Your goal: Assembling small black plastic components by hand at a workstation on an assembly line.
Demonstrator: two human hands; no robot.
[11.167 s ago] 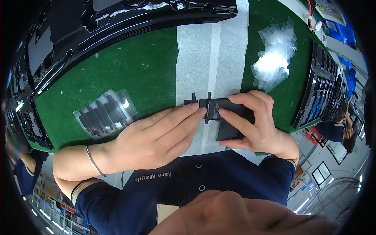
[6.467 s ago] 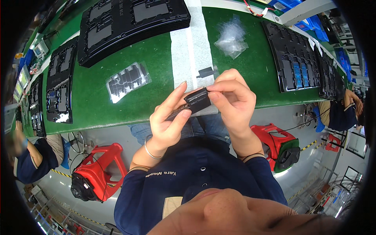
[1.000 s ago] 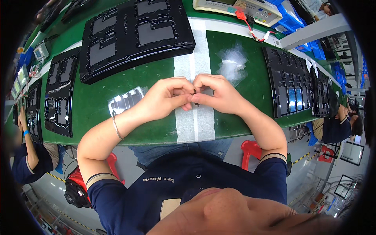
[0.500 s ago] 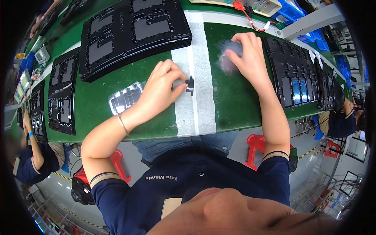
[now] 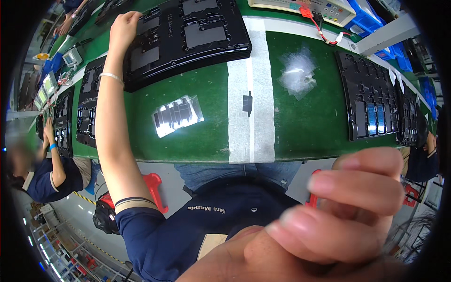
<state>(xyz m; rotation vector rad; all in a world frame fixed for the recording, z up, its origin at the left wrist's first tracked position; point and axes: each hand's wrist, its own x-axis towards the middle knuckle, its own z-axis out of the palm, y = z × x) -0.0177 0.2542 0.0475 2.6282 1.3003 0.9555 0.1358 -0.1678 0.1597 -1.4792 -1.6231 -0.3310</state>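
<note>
My left hand (image 5: 125,29) reaches out to the far left corner of a stack of black plastic trays (image 5: 197,49). Its fingers are bent together over the tray edge, and whatever is in them is hidden. Close to the camera, my right hand (image 5: 350,207) is raised large and partly blurred, its fingers loosely curled and apart with nothing visible in them. A small flat black piece (image 5: 247,104) lies on the pale tape strip (image 5: 239,136) across the green table. Left of it is a clear sheet with dark strips (image 5: 177,115); to its right lies a loose pile of clear films (image 5: 298,74).
More black trays (image 5: 366,94) stand at the right, some holding shiny blue parts, and others (image 5: 87,108) at the left. A control box (image 5: 324,10) with red leads sits at the back near blue bins (image 5: 364,16). Another person (image 5: 51,164) works at the far left.
My left hand has moved from beside the tape strip to the tray stack. My right hand has left the clear films and come up close to the camera. The black piece on the tape is uncovered.
</note>
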